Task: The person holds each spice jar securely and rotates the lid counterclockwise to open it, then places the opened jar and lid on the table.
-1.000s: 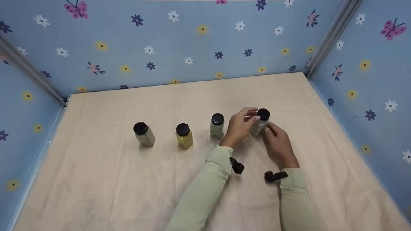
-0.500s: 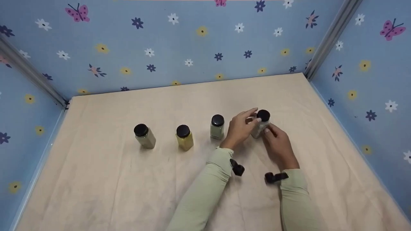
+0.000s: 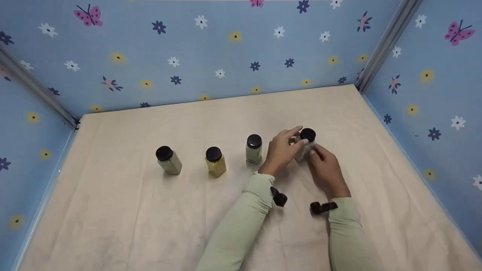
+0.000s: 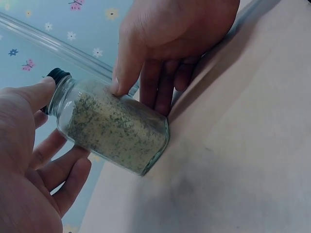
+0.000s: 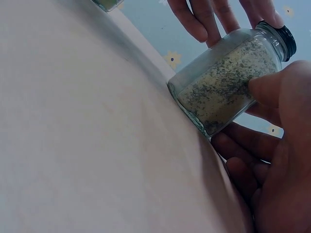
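A clear glass spice jar [image 4: 114, 128] stands between my two hands, its base at the cloth. It holds a pale mix with dark green flecks, under a black screw cap [image 3: 308, 134]. My left hand [image 3: 280, 150] grips the jar's top from the left, thumb on the near side of the cap, with a finger at the cap's far side. Lower down, my right hand [image 3: 329, 171] holds the glass body, its thumb [image 5: 267, 90] pressed on one face. Left of the hands stands another spice jar [image 3: 253, 154], with pale green contents.
Farther left stand a yellow-filled jar [image 3: 216, 167] and a grey-green one [image 3: 171, 165], both black-capped and upright. Beige cloth [image 3: 169, 222] covers the table. Blue flowered panels [image 3: 226, 49] enclose its back and sides.
My left thumb has shifted slightly to the right around the cap's near edge. My right hand stays on the jar's body, and the other jars keep their places.
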`<action>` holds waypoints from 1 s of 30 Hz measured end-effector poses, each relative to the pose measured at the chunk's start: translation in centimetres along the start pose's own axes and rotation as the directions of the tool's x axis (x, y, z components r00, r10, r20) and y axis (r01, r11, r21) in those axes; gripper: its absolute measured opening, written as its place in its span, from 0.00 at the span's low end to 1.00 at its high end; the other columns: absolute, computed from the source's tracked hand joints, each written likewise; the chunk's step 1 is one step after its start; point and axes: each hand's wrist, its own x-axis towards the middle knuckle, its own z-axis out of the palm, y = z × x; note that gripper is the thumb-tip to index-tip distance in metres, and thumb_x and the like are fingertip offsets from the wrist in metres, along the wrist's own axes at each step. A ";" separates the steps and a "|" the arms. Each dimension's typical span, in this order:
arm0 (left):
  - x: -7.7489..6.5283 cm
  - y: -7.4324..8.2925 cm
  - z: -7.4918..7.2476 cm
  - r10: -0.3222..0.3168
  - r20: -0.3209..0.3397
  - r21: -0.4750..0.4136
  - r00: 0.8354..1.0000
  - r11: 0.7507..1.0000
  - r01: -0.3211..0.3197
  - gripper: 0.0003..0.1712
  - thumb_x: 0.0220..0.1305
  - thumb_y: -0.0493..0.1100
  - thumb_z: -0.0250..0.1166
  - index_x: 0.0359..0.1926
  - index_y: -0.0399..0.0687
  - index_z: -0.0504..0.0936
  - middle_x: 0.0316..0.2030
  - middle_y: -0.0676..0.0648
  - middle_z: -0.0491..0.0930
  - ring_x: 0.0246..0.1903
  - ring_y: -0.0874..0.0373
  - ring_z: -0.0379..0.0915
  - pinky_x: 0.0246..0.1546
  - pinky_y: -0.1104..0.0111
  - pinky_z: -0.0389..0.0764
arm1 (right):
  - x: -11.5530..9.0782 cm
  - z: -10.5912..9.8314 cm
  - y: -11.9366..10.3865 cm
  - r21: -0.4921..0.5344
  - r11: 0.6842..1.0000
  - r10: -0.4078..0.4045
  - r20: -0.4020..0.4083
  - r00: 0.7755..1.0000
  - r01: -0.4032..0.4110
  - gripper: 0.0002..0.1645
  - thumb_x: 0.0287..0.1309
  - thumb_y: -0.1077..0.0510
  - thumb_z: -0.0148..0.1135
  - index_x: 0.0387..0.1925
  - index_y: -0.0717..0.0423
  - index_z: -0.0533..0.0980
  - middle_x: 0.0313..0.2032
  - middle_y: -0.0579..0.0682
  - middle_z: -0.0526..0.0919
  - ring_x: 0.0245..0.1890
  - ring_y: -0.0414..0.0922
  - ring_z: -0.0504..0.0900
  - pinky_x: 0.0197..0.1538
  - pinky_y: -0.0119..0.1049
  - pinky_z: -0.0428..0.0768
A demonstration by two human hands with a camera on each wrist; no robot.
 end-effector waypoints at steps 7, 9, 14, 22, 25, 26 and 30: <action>0.1 0.4 0.0 -0.029 0.005 0.039 1.000 0.999 0.029 0.29 0.68 0.56 0.66 0.69 0.63 0.75 0.47 0.55 0.79 0.51 0.57 0.81 0.51 0.67 0.78 | 0.2 0.1 0.1 0.010 1.000 0.003 -0.006 1.000 -0.003 0.29 0.76 0.45 0.49 0.72 0.51 0.68 0.68 0.52 0.72 0.70 0.50 0.66 0.71 0.49 0.62; 0.1 0.4 0.1 -0.032 0.005 0.039 0.999 0.999 0.032 0.29 0.68 0.56 0.66 0.68 0.64 0.76 0.46 0.54 0.78 0.51 0.57 0.81 0.51 0.66 0.78 | 0.2 0.1 0.0 0.014 1.000 0.011 -0.005 1.000 -0.011 0.29 0.76 0.46 0.49 0.72 0.51 0.68 0.68 0.52 0.71 0.70 0.50 0.66 0.71 0.49 0.62; -0.1 0.3 0.2 -0.030 0.010 0.038 1.000 0.999 0.029 0.27 0.68 0.56 0.66 0.67 0.64 0.77 0.46 0.54 0.78 0.50 0.58 0.80 0.50 0.67 0.79 | 0.1 0.0 0.1 0.000 1.000 0.026 0.007 1.000 -0.026 0.30 0.76 0.46 0.48 0.73 0.52 0.66 0.69 0.53 0.70 0.71 0.51 0.65 0.71 0.50 0.62; -0.3 0.0 0.1 -0.051 0.036 -0.016 0.998 0.999 0.052 0.27 0.69 0.56 0.65 0.68 0.66 0.76 0.49 0.55 0.79 0.52 0.59 0.79 0.52 0.67 0.78 | 0.2 0.0 0.1 -0.004 0.999 0.054 0.007 0.999 -0.054 0.30 0.76 0.45 0.49 0.73 0.51 0.66 0.69 0.52 0.70 0.71 0.49 0.65 0.71 0.49 0.62; -0.4 -0.1 0.0 -0.055 0.039 -0.059 0.998 0.997 0.058 0.26 0.70 0.56 0.64 0.67 0.65 0.76 0.50 0.56 0.79 0.53 0.59 0.79 0.53 0.68 0.78 | 0.2 0.0 0.1 0.011 0.999 0.047 0.001 0.999 -0.047 0.30 0.76 0.45 0.49 0.72 0.51 0.67 0.68 0.51 0.71 0.71 0.49 0.66 0.71 0.48 0.62; -0.4 -0.1 -0.1 -0.054 0.039 -0.081 0.998 0.995 0.057 0.25 0.70 0.56 0.63 0.67 0.64 0.77 0.50 0.56 0.79 0.53 0.59 0.79 0.53 0.69 0.78 | 0.1 0.0 0.1 0.018 0.999 0.038 0.000 0.999 -0.038 0.30 0.76 0.45 0.49 0.72 0.51 0.68 0.68 0.52 0.72 0.70 0.49 0.66 0.71 0.49 0.63; -0.4 -0.4 -0.1 -0.038 0.025 -0.172 0.999 0.984 0.042 0.23 0.72 0.53 0.63 0.65 0.60 0.79 0.52 0.54 0.81 0.54 0.59 0.79 0.53 0.71 0.78 | -0.1 0.0 0.1 0.045 0.999 0.003 0.002 1.000 -0.003 0.29 0.76 0.46 0.49 0.72 0.51 0.68 0.66 0.51 0.74 0.68 0.49 0.69 0.69 0.49 0.65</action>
